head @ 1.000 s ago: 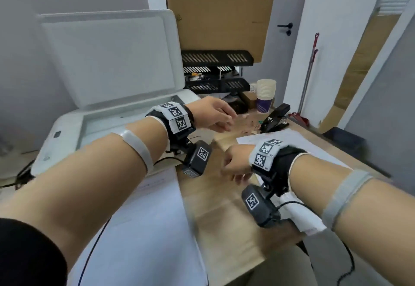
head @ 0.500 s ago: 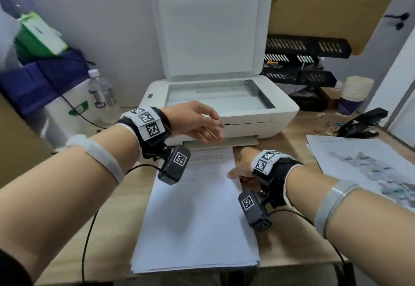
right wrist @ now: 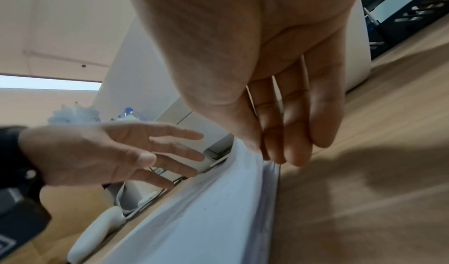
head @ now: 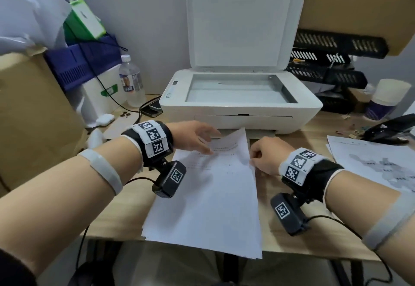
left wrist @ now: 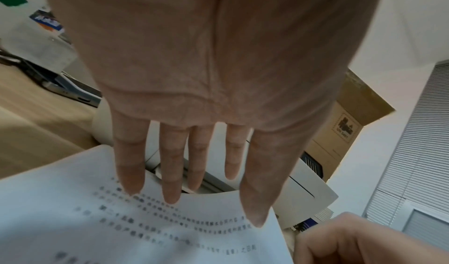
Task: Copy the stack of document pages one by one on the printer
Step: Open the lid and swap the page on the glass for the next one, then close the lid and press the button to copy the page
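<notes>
A white printer stands at the back of the desk, its lid raised and the scanner glass bare. In front of it lies a stack of pages. The top page is curled up at its far right corner. My right hand pinches that page's right edge between thumb and fingers. My left hand is open, its straight fingers spread over the printed top of the page; whether they touch it I cannot tell.
A second pile of printed sheets lies at the right, with a black stapler behind it. Black letter trays and paper cups stand right of the printer. A water bottle, phone and cardboard box crowd the left.
My view has swung left onto the printer and the stack. My right hand has taken hold of the top page's edge and lifted it, and my left hand has come down over the page.
</notes>
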